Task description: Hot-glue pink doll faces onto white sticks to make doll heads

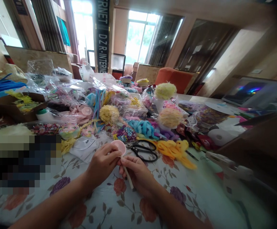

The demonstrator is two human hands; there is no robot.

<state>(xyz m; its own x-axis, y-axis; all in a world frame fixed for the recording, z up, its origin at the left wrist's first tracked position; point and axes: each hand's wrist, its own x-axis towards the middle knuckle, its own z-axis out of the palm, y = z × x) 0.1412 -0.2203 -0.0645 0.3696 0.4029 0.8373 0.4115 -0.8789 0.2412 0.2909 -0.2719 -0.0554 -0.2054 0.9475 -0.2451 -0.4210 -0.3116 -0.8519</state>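
Over the flowered tablecloth, my left hand [103, 160] is closed on a small round pink cup-shaped piece [119, 147], its hollow side turned up. Close against it, my right hand [137, 168] pinches a narrow pale strip [129, 180] that hangs down between the hands. Its upper end meets the pink piece's edge near my fingertips; whether the two are joined is hidden. Just beyond my hands lie black-handled scissors [135, 149]. Right of them is a bundle of orange-yellow wool [173, 149], and a folded white packet [83, 147] lies to the left.
Yarn pompoms [170, 117], blue curled wool [143, 128] and plastic bags crowd the table's far side. Doll faces [69, 129] lie at left, near a cardboard box [19, 106]. A white glue gun [231, 167] is at right, beside a dark box [260, 140].
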